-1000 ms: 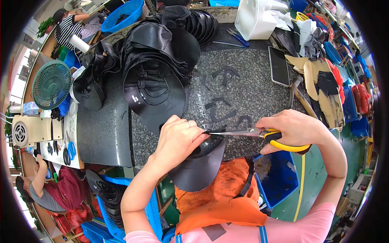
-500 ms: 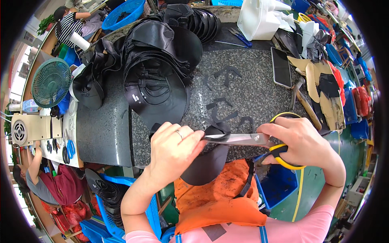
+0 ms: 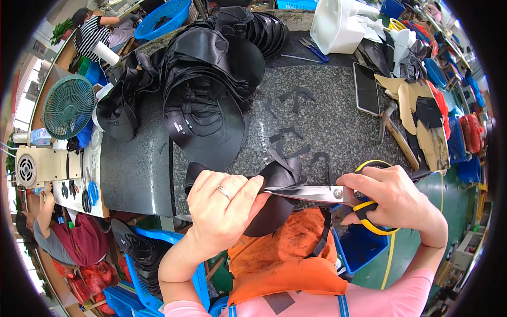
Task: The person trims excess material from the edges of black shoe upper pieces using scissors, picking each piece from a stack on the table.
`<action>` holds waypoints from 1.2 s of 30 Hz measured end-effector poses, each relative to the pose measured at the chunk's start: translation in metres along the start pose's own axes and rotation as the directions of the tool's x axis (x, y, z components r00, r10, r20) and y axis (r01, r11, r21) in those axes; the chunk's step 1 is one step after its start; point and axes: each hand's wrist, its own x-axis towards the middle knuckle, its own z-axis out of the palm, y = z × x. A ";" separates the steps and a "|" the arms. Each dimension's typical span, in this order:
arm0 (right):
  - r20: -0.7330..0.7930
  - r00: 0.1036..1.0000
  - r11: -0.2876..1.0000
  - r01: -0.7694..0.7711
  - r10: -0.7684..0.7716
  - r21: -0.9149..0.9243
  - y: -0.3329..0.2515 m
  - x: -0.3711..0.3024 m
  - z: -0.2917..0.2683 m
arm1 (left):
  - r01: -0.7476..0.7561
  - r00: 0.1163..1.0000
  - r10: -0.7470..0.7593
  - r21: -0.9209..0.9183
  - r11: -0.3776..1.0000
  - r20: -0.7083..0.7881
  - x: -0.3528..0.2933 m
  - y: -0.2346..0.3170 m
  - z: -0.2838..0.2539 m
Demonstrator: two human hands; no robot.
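My left hand is closed on a black leather shoe upper, pinching its edge near the bench front. In my right hand is a pair of scissors with yellow-and-black handles, its blades pointing left. The blade tips lie at the leather's edge, close to my left fingers. A narrow strip sticks up from the piece beside the blades. Beyond my left hand rises a stack of black shoe uppers. Several thin dark offcuts lie scattered on the speckled bench top.
A phone, a hammer and tan pattern pieces lie at the right. Blue snips and a white container stand far back. A blue bin is below right; a green fan is at left. Two people sit at left.
Both hands, the scissors and the leather upper have shifted slightly toward me, my left hand also a little leftward. The upper has turned somewhat, and more of the narrow strip shows above the blades.
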 end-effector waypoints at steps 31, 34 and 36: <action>-0.275 0.894 0.914 -0.267 0.353 0.305 0.023 -0.013 0.067 | 0.503 0.740 -0.382 -0.832 -0.234 0.554 -0.033 0.022 -0.019; -0.182 0.890 0.857 -0.319 0.418 0.405 0.022 -0.010 0.064 | 0.450 0.742 -0.429 -0.857 -0.251 0.515 -0.029 0.025 -0.017; -0.079 0.889 0.789 -0.355 0.450 0.502 0.023 -0.009 0.064 | 0.393 0.763 -0.437 -0.878 -0.273 0.477 -0.035 0.021 -0.009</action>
